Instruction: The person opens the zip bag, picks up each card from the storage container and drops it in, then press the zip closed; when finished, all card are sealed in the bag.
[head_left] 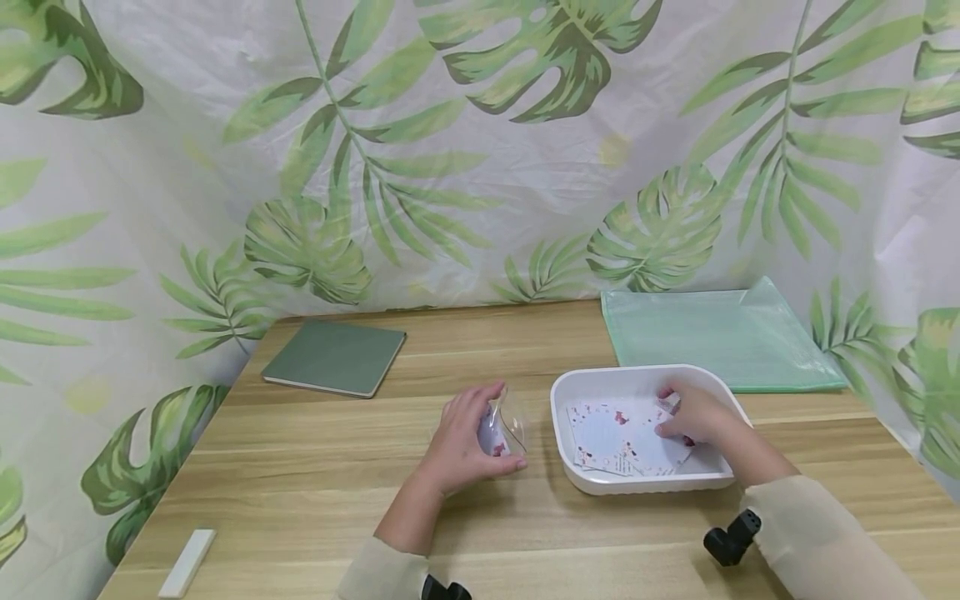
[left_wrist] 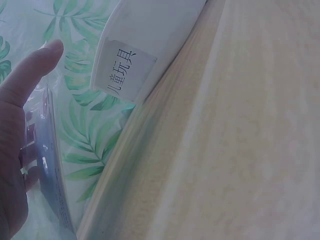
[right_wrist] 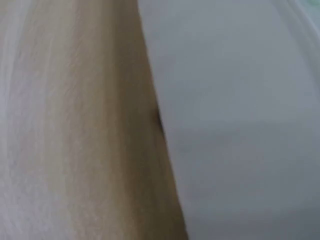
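Now both hands are busy: a clear pouch in the left, cards under the right

And look at that left hand [head_left: 468,437]: it grips a clear pouch [head_left: 514,417], fingers curled around it, thumb reaching out wide, with printed card [head_left: 491,433] showing through the plastic. It's just above the table [head_left: 570,550] or on it; I can't tell which.

Over to the right hand [head_left: 697,414], dipping into the white tray [head_left: 645,485]. Finger and thumb stand apart at the right end of the printed cards [head_left: 618,437]; whether they pinch one, I can't tell. Those cards lie overlapping on the tray floor, pale with small red figures. From the left wrist, a label [left_wrist: 125,72] with Chinese characters shows on the tray's wall. From the right wrist, that white wall blocks the hand and cards completely.

Further out, a pale green folder [head_left: 712,342] lies behind the tray, one corner lifted. Back left, there's a dark green notebook [head_left: 334,358], well apart from the hands; near left, a white bar [head_left: 187,563]. Behind it all hangs a leaf-print curtain [head_left: 450,150].
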